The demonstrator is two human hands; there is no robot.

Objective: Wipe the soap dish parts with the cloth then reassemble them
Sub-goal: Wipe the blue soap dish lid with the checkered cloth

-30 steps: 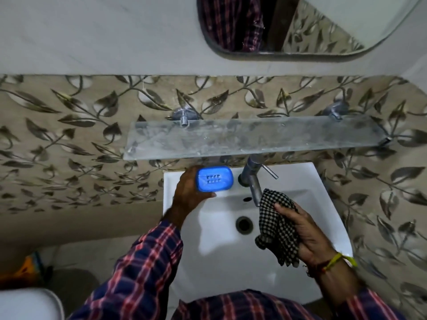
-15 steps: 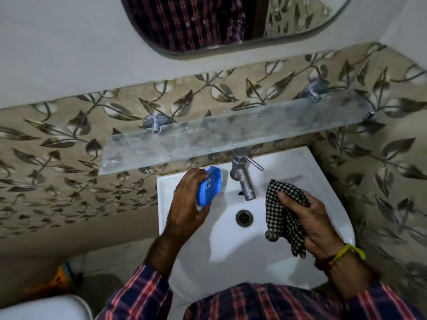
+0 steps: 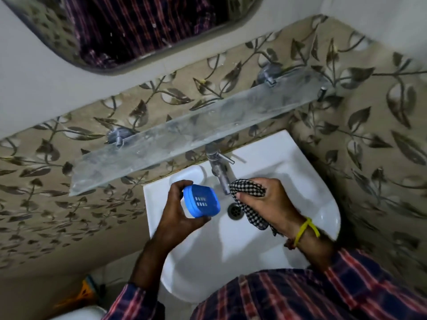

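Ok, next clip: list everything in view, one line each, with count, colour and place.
soap dish: one, blue, held over the basin's left side
cloth: one, black-and-white check, bunched by the tap
basin: one, white, centre
tap: one, metal, at the basin's back
drain: one, metal, basin bottom
shelf: one, clear glass, above the basin
mirror: one, dark-rimmed, top
left hand: grips the soap dish
right hand: grips the cloth
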